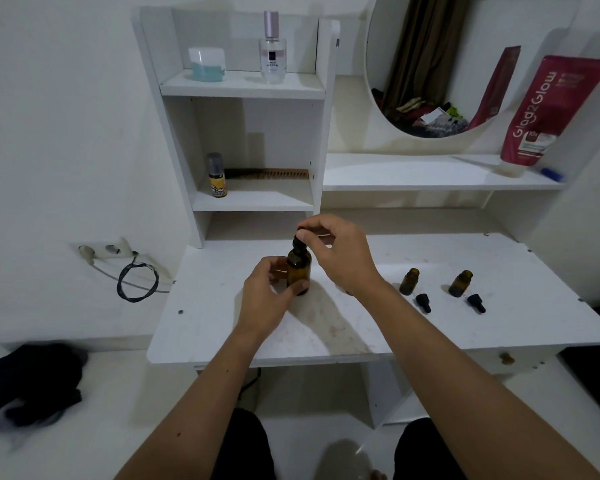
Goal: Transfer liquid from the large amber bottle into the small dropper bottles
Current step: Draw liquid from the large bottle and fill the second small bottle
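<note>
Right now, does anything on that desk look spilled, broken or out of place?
Nothing looks spilled or broken. The two small bottles stand open with their dropper caps lying beside them, as the task would need. The desk is scuffed and stained in front of the big bottle.

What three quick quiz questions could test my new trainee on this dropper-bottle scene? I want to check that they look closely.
1. True or false: the two small amber bottles on the white desk are uncapped.
2. Which hand pinches the black dropper cap on the large amber bottle? A) left hand B) right hand
3. How many loose black dropper caps lie near the small bottles?

Key: 1 true; 2 B; 3 two.
</note>
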